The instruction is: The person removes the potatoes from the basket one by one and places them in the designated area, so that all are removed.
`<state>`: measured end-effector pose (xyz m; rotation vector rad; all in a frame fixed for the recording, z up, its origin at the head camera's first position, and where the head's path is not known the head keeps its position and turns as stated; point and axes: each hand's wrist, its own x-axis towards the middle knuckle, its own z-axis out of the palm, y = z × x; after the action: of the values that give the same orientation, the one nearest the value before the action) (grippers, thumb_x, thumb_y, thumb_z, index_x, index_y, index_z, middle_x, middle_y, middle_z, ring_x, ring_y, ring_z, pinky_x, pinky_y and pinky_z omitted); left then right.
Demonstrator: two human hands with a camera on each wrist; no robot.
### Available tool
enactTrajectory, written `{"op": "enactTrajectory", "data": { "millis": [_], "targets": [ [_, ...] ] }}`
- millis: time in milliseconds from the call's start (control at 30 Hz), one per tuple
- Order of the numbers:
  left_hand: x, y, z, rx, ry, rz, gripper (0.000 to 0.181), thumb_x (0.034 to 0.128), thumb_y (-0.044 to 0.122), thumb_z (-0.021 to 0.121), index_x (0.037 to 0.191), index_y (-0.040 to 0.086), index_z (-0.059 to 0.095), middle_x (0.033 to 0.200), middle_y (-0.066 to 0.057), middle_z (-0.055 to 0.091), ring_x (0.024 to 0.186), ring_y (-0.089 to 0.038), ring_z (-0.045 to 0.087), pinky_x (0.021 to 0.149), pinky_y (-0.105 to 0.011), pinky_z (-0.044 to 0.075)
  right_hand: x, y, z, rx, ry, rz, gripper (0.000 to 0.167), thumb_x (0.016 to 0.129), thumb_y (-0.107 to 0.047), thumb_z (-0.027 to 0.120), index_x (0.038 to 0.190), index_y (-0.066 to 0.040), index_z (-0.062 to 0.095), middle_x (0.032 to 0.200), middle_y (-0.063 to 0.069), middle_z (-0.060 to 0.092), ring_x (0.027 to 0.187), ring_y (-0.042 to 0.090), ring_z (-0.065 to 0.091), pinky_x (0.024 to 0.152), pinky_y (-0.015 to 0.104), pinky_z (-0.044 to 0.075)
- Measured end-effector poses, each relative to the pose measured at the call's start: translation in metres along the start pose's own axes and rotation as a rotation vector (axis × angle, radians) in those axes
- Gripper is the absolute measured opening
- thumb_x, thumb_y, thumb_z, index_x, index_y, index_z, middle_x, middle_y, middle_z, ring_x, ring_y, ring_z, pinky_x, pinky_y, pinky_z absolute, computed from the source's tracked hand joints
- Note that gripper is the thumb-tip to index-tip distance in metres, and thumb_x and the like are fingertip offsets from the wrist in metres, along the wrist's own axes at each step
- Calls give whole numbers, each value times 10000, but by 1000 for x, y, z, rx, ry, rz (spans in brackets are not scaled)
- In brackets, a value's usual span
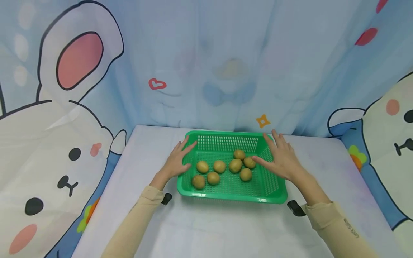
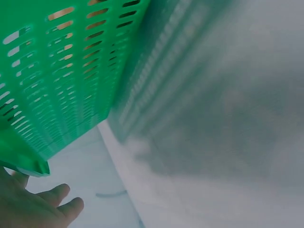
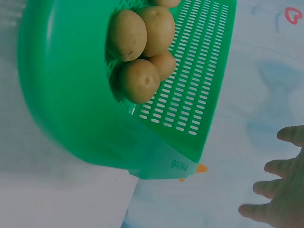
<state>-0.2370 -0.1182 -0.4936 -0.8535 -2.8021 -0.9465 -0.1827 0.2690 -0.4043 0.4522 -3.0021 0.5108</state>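
Note:
A green plastic basket (image 1: 226, 196) with slotted walls stands on the white table and holds several yellow-brown potatoes (image 1: 235, 166). At its left end is my left hand (image 1: 174, 163), fingers spread beside the rim; whether they touch it I cannot tell. Over the right end my right hand (image 1: 283, 161) is held with straight, spread fingers and grips nothing. In the left wrist view the slotted basket wall (image 2: 61, 71) fills the upper left, with the hand's fingers below it. The right wrist view shows a cluster of potatoes (image 3: 139, 80) inside, and the fingers apart from the basket.
White cloth covers the table (image 1: 209, 229), whose back edge meets a light blue curtain (image 1: 180, 43) printed with cartoon animals. Black devices (image 1: 295, 208) sit by both wrists, close to the beige sleeves (image 1: 335, 229).

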Motion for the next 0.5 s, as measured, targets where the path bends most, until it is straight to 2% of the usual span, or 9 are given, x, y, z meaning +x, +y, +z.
{"op": "enactTrajectory", "data": {
  "millis": [200, 367, 500],
  "targets": [
    [-2, -4, 6, -128, 9, -33, 819, 758, 149, 564, 1548, 206, 357, 1648, -85, 134, 1451, -421, 225, 1010, -697, 312, 3, 5, 2, 185, -56, -13, 814, 990, -472, 499, 1589, -64, 129, 1627, 238, 7, 1442, 528, 80, 1027, 752, 163],
    [-2, -5, 8, -186, 39, -17, 805, 745, 142, 564, 1531, 162, 391, 1647, -106, 127, 1461, -408, 210, 1035, -689, 286, 7, 11, 5, 309, -72, -18, 754, 1020, -419, 462, 1589, -61, 120, 1621, 254, 2, 1442, 529, 75, 1022, 757, 158],
    [-2, -8, 11, -218, 62, -19, 787, 742, 121, 566, 1515, 137, 418, 1650, -102, 113, 1476, -371, 191, 1064, -653, 278, 13, 14, 3, 402, -83, 3, 713, 1035, -401, 435, 1574, -23, 162, 1603, 287, 80, 1435, 526, 118, 1039, 731, 183]
  ]
}}
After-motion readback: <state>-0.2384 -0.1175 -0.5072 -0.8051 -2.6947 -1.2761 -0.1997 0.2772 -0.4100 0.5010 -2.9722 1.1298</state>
